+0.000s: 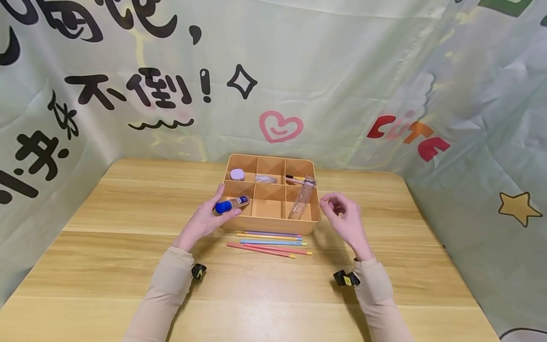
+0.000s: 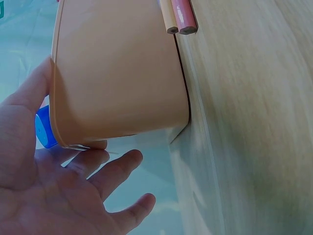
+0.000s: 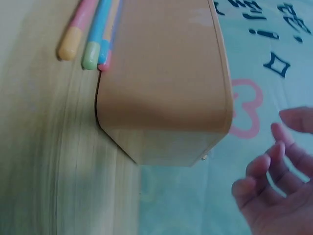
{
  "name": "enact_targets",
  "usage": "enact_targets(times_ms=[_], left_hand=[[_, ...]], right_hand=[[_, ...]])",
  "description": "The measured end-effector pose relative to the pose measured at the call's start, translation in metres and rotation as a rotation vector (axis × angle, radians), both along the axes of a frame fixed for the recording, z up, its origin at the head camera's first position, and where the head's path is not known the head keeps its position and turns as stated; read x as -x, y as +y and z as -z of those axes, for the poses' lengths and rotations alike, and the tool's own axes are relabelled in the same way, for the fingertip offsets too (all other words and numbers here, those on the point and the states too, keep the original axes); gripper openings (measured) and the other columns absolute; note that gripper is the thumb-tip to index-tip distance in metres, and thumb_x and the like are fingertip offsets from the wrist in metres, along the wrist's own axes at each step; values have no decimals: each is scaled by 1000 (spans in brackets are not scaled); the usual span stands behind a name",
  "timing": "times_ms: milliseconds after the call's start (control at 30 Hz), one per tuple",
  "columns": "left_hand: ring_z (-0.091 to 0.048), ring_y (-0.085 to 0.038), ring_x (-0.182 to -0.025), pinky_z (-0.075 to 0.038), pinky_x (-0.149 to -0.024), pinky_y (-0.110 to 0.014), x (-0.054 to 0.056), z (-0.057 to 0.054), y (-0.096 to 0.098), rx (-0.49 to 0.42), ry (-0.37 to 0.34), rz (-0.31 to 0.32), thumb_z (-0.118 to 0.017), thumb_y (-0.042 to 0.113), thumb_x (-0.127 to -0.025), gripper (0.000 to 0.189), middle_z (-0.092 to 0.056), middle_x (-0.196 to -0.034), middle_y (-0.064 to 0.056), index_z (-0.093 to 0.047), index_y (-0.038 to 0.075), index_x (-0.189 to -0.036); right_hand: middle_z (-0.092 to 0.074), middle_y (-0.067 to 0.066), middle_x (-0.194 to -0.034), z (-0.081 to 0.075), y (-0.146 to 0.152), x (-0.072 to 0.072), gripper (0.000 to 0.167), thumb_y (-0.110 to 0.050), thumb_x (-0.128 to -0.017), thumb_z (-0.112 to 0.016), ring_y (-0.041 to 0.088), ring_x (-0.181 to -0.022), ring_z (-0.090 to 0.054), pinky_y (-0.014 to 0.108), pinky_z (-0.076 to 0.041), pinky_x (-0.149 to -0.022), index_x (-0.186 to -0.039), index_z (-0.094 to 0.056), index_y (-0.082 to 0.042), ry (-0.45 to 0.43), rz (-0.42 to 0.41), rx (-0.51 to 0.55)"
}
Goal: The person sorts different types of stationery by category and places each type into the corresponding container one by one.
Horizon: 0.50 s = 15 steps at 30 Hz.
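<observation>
The box (image 1: 270, 226) looks like smooth, dull plastic, the blue-capped tube (image 1: 232, 204) shiny plastic, the counter (image 1: 265, 294) smooth, slightly shiny wood, and the sheet (image 1: 342, 71) wrinkly cloth.

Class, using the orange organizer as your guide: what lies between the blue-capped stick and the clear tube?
The middle front compartment of the organizer lies between the blue-capped stick and clear tube. It looks bare in the head view.

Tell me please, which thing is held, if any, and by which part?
The right hand holds nothing visible. The left hand is beside the blue cap of a tube; whether it grips there cannot be told.
</observation>
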<state>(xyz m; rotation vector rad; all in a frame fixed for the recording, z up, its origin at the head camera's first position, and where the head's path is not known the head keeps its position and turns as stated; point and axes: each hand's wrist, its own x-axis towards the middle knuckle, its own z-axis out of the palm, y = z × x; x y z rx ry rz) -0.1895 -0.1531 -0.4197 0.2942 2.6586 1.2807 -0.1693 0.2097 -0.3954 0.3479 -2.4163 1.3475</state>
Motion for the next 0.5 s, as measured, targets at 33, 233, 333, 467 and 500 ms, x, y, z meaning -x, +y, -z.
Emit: enact_targets(times_ms=[33, 233, 333, 467, 500], left_hand=[[-22, -48, -151, -25, -122, -61, 0, 0, 0, 0, 0, 0, -63, 54, -95, 98, -5, -171, -10, -4, 16, -163], [-23, -47, -151, -27, -122, -60, -1, -2, 1, 3, 9, -1, -63, 54, -95, 98, -5, -171, -11, -5, 14, -163], [-20, -45, -153, -23, -123, -60, -2, -3, 3, 19, 41, -2, -62, 55, -95, 97, -4, -171, -10, -7, 14, -163], [-20, -47, -153, -20, -122, -66, -6, -7, 7, 71, 165, 14, -63, 51, -96, 92, -5, -171, -11, -14, 11, -162], [-20, -47, -153, -19, -122, -67, -7, -9, 8, 81, 207, 23, -64, 49, -96, 90, -6, -171, -11, -17, 11, -162]], right_hand=[[-58, 3, -74, 0, -1, -3, 6, -4, -93, -69, 3, -66, -51, 17, -46, -59, -96, -71, 0, 36, -33, -22], [-62, -3, -74, 8, -11, -19, 15, 5, -85, -72, 1, -66, -50, 22, -46, -53, -93, -70, -8, 212, -291, -175], [-61, -7, -74, 10, -15, -23, 16, 3, -84, -73, 0, -66, -49, 24, -44, -51, -91, -69, -11, 232, -363, -227], [-62, -6, -73, 15, -16, -22, 9, 1, -87, -71, 0, -64, -47, 24, -42, -48, -89, -69, -8, 254, -327, -237], [-62, -5, -72, 16, -15, -21, 6, -1, -88, -71, 0, -64, -47, 23, -42, -49, -89, -70, -7, 263, -290, -246]])
